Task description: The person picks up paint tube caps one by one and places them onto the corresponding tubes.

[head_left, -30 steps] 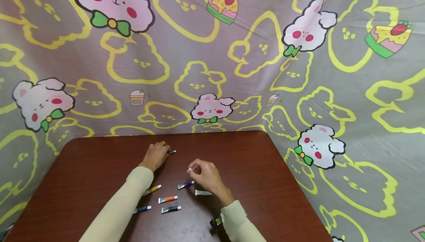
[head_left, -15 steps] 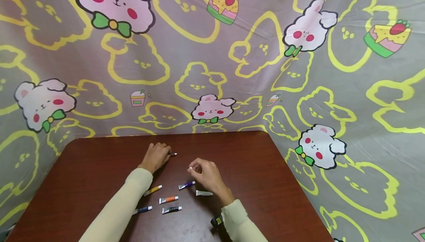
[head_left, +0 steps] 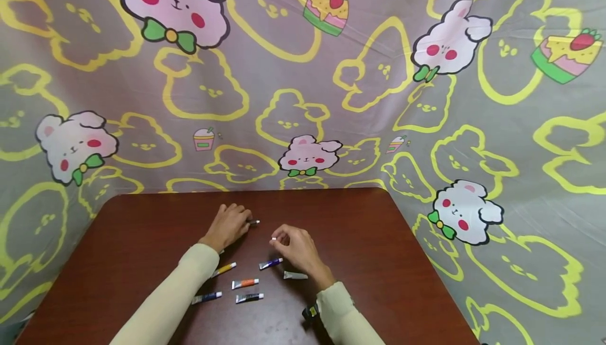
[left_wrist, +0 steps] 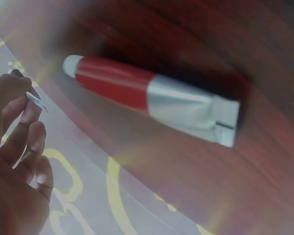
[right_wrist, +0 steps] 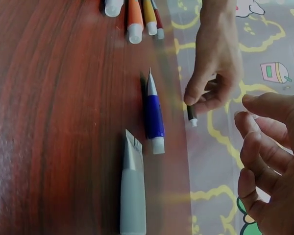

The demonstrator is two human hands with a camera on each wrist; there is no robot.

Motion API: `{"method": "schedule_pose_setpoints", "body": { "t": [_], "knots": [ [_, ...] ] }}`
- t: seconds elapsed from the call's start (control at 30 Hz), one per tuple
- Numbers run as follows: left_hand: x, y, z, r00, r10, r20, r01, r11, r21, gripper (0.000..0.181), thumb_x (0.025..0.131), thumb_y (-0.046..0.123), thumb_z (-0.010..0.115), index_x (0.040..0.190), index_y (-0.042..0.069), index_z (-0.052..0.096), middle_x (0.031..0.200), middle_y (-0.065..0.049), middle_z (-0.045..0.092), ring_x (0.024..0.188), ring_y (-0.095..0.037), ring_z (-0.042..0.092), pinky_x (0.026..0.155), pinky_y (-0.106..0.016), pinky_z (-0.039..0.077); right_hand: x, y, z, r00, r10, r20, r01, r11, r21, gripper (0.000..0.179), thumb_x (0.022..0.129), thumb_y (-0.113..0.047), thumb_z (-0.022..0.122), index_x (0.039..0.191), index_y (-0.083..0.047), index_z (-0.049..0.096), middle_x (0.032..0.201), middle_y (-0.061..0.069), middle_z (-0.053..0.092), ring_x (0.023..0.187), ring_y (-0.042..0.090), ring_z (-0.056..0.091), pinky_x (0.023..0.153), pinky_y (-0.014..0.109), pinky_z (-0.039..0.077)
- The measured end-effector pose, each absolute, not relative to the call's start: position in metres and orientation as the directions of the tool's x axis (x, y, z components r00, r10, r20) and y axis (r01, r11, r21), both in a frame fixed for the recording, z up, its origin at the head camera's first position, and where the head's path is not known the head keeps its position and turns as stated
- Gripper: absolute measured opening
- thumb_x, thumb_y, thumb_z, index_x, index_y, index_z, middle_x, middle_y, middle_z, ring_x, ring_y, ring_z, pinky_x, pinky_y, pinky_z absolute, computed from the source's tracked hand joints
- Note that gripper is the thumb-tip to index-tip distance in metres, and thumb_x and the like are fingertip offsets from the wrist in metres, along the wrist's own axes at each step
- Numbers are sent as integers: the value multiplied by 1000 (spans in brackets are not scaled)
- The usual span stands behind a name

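My left hand (head_left: pixel 229 227) grips a small dark paint tube (right_wrist: pixel 191 112) over the far part of the table. Its white end sticks out to the right, and its silver crimped end shows in the left wrist view. Nearer and to the right, my right hand (head_left: pixel 297 247) pinches a tiny white piece (head_left: pixel 273 239) between thumb and fingertips; what it is I cannot tell. Below the right hand lie a blue-violet paint tube (head_left: pixel 271 264) and a pale grey-green one (head_left: pixel 295 275), partly under the wrist. A red paint tube (left_wrist: pixel 112 83) lies under the left wrist.
Closer to me on the brown table (head_left: pixel 379 282) lie yellow (head_left: pixel 224 269), orange (head_left: pixel 245 283), black (head_left: pixel 249 297) and dark blue (head_left: pixel 207 297) paint tubes. The left sleeve covers part of the yellow and dark blue ones. A patterned cloth (head_left: pixel 265 71) hangs around the table's edges.
My left hand has come slightly nearer to me with the dark tube, and a bit of the red tube now shows by its wrist. My right hand keeps its pinch. The head view has swung slightly left.
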State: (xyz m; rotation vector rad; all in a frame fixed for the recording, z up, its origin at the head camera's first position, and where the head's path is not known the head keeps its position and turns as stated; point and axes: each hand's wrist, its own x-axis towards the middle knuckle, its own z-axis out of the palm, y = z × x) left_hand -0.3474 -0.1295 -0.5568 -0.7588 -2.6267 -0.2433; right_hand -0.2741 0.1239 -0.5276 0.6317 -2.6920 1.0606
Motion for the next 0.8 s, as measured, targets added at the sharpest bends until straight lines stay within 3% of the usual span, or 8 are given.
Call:
{"method": "schedule_pose_setpoints", "body": {
  "t": [0.17, 0.37, 0.6, 0.8],
  "knots": [
    [-341, -128, -549, -732, 492, 472, 577, 815, 45, 17, 90, 17, 86, 102, 14, 74, 96, -4, 73, 92, -28, 63, 79, -44, 41, -273, 120, -528, -892, -329, 310, -452, 648, -613, 8, 96, -25, 83, 99, -20, 78, 85, -10, 76, 74, -2, 60, 68, 20, 48],
    [-334, -125, -540, -727, 522, 446, 598, 801, 37, 17, 90, 19, 85, 102, 15, 73, 96, -2, 72, 91, -25, 62, 78, -42, 42, -273, 119, -528, -893, -319, 317, -449, 647, -616, 8, 95, -24, 84, 98, -19, 78, 86, -10, 77, 73, -2, 61, 67, 20, 47],
    [-322, -120, -534, -670, 564, 483, 648, 761, 11, 23, 84, 19, 90, 98, 15, 73, 94, -2, 70, 90, -26, 62, 77, -41, 44, -275, 119, -531, -906, -287, 311, -422, 658, -624, 9, 95, -26, 85, 97, -22, 77, 88, -9, 78, 75, -1, 64, 68, 21, 49],
    [-311, -120, -532, -661, 578, 479, 653, 757, -13, 23, 83, 20, 90, 97, 15, 73, 92, -1, 69, 88, -23, 62, 75, -38, 45, -276, 118, -532, -906, -290, 308, -422, 659, -622, 8, 95, -25, 84, 98, -22, 77, 88, -10, 78, 76, 0, 65, 69, 22, 49]
  ]
}}
